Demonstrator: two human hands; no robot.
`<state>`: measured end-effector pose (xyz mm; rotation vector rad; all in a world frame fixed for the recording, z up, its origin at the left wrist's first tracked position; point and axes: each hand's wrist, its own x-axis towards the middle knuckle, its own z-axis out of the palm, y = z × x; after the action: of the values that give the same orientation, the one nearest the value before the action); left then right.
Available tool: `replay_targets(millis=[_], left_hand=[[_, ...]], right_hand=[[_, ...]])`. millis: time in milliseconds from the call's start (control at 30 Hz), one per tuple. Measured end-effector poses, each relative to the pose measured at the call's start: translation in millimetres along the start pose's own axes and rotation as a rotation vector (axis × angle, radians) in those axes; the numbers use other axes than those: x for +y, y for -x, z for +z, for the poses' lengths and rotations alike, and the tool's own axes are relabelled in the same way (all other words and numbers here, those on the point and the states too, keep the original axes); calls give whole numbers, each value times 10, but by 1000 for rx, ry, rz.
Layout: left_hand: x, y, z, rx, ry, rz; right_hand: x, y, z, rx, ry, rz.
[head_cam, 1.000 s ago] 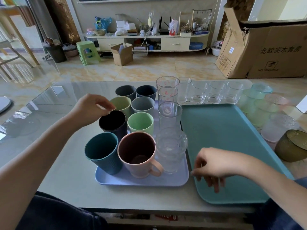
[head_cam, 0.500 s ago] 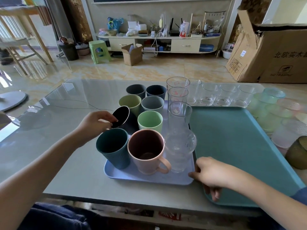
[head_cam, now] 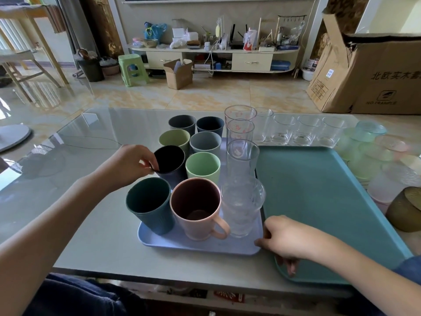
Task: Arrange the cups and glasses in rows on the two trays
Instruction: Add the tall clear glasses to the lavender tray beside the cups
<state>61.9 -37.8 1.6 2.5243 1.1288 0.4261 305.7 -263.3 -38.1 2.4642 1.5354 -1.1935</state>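
A small lilac tray (head_cam: 200, 246) carries two rows of coloured cups and a row of clear glasses (head_cam: 242, 156) on its right side. My left hand (head_cam: 131, 164) pinches the rim of the black cup (head_cam: 169, 161), which leans slightly. In front of it stand a dark teal cup (head_cam: 149, 205) and a pink mug (head_cam: 197, 208). My right hand (head_cam: 288, 239) rests with curled fingers at the lilac tray's near right corner, over the edge of the large teal tray (head_cam: 319, 195), which holds no cups.
Several clear tumblers (head_cam: 305, 131) line the table's far edge behind the teal tray. Frosted green and pink glasses (head_cam: 373, 153) and an amber bowl (head_cam: 405, 209) crowd the right side. The glass-topped table is bare on the left.
My left hand has tilted the black cup and keeps hold of its rim. My right hand has slid left to the lilac tray's near right corner.
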Motion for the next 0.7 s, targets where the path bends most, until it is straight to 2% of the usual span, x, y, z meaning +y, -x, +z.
replay_targets(millis=[400,500,700], left_hand=[[18,-12,-156,-74,-164,65],[-32,-6,-155,-107,-191,87],[-47,25,-170,-75,-192,119]], right_hand=[[-53,48,-19,60,165,-38],[-21,-1,3,54,133,-24],[-7,-29,19,25,55,6]])
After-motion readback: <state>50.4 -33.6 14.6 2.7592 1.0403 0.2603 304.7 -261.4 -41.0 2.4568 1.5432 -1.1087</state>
